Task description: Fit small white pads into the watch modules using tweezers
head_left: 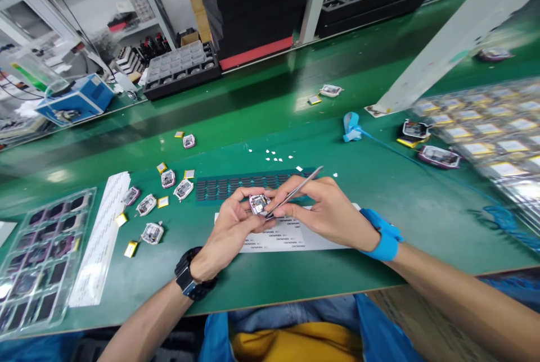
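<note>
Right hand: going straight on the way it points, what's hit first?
Likely the small device in the left hand. The tweezers in the right hand point at its lower edge; touching or not is unclear.

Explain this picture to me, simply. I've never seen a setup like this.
There is no robot here, only a person's two bare hands. The single view comes from a camera on that person's head, looking forward and down. The left hand holds a small open device with its inner parts showing. The right hand holds metal tweezers angled down toward it. Below them, a white printed sheet lies on the green bench. Farther left are more open devices and a clear tray.
</note>
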### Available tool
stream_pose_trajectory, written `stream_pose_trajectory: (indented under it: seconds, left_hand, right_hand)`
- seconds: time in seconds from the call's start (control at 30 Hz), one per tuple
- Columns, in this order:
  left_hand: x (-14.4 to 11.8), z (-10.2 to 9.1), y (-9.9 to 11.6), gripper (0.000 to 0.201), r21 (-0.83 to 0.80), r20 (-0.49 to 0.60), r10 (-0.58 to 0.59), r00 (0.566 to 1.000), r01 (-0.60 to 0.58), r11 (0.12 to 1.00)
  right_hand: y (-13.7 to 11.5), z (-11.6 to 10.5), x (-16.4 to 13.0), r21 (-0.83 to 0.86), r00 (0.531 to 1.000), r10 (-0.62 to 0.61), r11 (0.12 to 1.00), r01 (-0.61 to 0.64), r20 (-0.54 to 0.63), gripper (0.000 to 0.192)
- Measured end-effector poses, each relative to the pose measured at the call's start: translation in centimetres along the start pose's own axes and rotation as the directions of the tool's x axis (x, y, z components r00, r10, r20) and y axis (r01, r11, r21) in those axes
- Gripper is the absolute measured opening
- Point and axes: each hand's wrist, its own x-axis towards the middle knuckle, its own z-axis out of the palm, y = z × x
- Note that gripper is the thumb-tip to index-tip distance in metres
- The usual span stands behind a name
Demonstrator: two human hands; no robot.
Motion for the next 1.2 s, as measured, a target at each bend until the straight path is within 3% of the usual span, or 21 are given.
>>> stream_pose_trajectory:
  seconds: [0.13,0.37,0.67,0.93,1.07,1.2]
  left_hand:
    - [-0.08,-0.13,0.01,0.036,-0.009,0.024,0.006,1.000,-0.006,1.000]
    - [-0.34,0.08,0.43,0.036,-0.045,0.013,-0.012,1.000,0.013,0.999]
    - [-0.31,0.01,0.37,0.038,-0.045,0.023,-0.012,1.000,0.013,0.999]
    - [-0.15,-0.05,0.30,0.039,-0.012,0.006,-0.002,1.000,0.002,1.000]
    - [-0.23,0.03,0.30,0.038,0.012,0.004,0.028,1.000,-0.028,1.000]
    - [-0.16,0.15,0.21,0.039,0.044,-0.017,0.060,0.998,-0.059,0.997]
  right_hand:
    - [-0.16,-0.42,-0.13,0.107,0.998,0.047,0.993,-0.042,-0.039,0.018]
    - [0.00,-0.76,-0.45,0.206,0.998,0.064,0.976,-0.064,0.011,0.018]
    - [0.36,-0.74,-0.57,0.125,1.000,-0.004,0.992,0.003,0.006,0.020]
    - [0.64,-0.95,-0.73,-0.112,0.968,-0.236,0.963,0.245,0.086,0.007]
    - [0.63,-0.73,-0.80,-0.059,0.972,-0.230,0.971,0.232,0.048,0.003]
    - [0.55,-0.43,-0.96,0.046,0.990,-0.143,0.989,0.142,0.020,0.004]
